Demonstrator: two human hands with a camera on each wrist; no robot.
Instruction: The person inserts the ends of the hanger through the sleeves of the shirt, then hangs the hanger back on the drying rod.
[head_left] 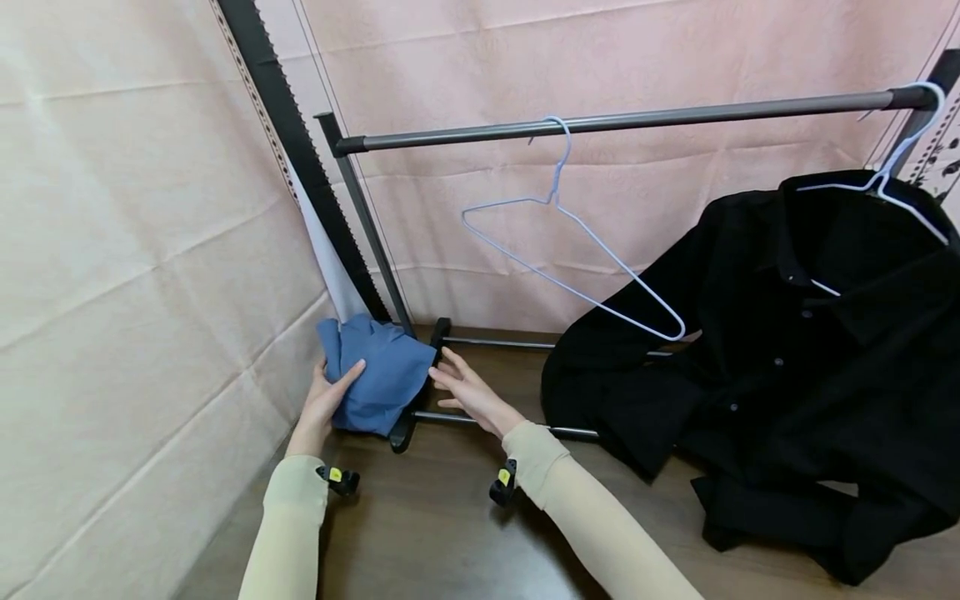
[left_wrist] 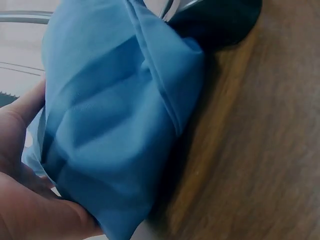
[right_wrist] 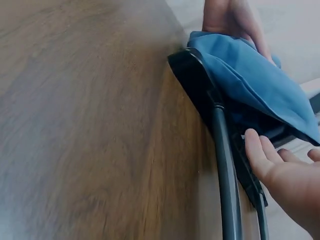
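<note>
A folded blue cloth item (head_left: pixel 382 371), perhaps a garment, is held up at the left, by the foot of the clothes rack. My left hand (head_left: pixel 327 397) grips its left side, thumb over the front and the other fingers mostly hidden behind. In the left wrist view the blue cloth (left_wrist: pixel 110 110) shows creases and a stitched seam. My right hand (head_left: pixel 471 389) is beside the cloth's right corner with fingers extended and slightly spread. In the right wrist view the right hand (right_wrist: pixel 287 175) has its fingertips close to the cloth's lower edge; whether they touch I cannot tell.
A pale blue hanger (head_left: pixel 600 242) hangs bare from the rack's rail (head_left: pixel 637 119). At right a black shirt (head_left: pixel 780 358) hangs on another hanger, its lower part lying on the wooden surface (head_left: pixel 420 525). A pale curtain (head_left: pixel 150 250) closes the left side.
</note>
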